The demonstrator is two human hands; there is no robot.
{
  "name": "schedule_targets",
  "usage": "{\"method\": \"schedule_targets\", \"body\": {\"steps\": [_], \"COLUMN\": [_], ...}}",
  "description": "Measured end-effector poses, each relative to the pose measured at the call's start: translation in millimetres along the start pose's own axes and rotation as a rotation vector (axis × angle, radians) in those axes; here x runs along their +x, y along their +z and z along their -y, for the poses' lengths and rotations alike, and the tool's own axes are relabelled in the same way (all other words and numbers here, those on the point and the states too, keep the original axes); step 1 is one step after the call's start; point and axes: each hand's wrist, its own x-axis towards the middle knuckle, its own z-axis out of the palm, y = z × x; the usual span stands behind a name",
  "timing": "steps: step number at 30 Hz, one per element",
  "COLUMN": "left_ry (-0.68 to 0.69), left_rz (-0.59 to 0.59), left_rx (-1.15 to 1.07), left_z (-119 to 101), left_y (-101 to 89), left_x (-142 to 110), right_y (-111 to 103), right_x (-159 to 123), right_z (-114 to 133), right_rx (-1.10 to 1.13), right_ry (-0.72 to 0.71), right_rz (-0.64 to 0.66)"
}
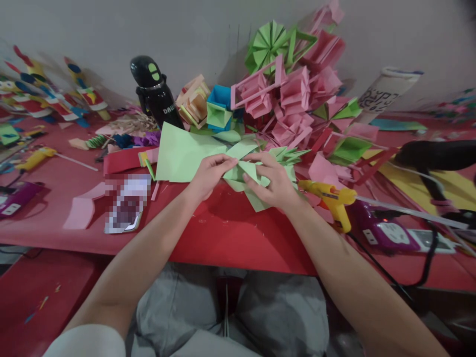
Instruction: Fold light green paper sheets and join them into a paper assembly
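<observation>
Between my two hands is a small piece of light green paper (248,169), held above a heap of similar green pieces. My left hand (210,172) pinches its left tip between thumb and fingers. On the other side my right hand (270,179) has its fingers bent around the paper's right part, thumb below. A large light green sheet (182,154) lies just left of my left hand. Folded pointed green strips (288,156) rest behind my right hand. The palm sides of both hands are hidden.
A yellow glue gun (330,196) lies right of my right hand, near a purple power strip (383,228). A phone (128,206) rests at the left. Behind stand a black bottle (158,96) and stacked pink paper shapes (293,89). The red table (241,233) ends before my lap.
</observation>
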Motion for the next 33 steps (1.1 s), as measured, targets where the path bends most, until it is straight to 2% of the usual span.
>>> {"method": "schedule_targets", "body": {"steps": [3, 7, 13, 21, 28, 33], "left_ry": [0.054, 0.034, 0.0, -0.089, -0.068, -0.069], "left_rz": [0.006, -0.01, 0.003, 0.057, 0.072, 0.054], "left_rx": [-0.007, -0.018, -0.05, -0.076, -0.057, -0.001], "left_z": [1.6, 0.2, -3.4, -3.9, -6.0, -6.1], "left_y": [-1.7, -4.5, -4.2, -5.6, -12.5, -20.7], "left_x": [1.6, 2.8, 1.7, 0.7, 2.3, 4.0], "right_y": [-1.3, -1.6, 7.1, 14.1, 3.5, 1.6], "right_x": [0.9, 0.9, -3.5, -2.4, 0.0, -1.5], "right_z": [3.6, 6.7, -2.3, -11.8, -13.6, -18.4], "right_rx": [0.014, 0.05, 0.127, 0.446, 0.461, 0.526], "right_ry": [0.023, 0.151, 0.24, 0.386, 0.49, 0.502], "right_rz": [0.007, 0.0, -0.169, -0.25, -0.17, -0.123]}}
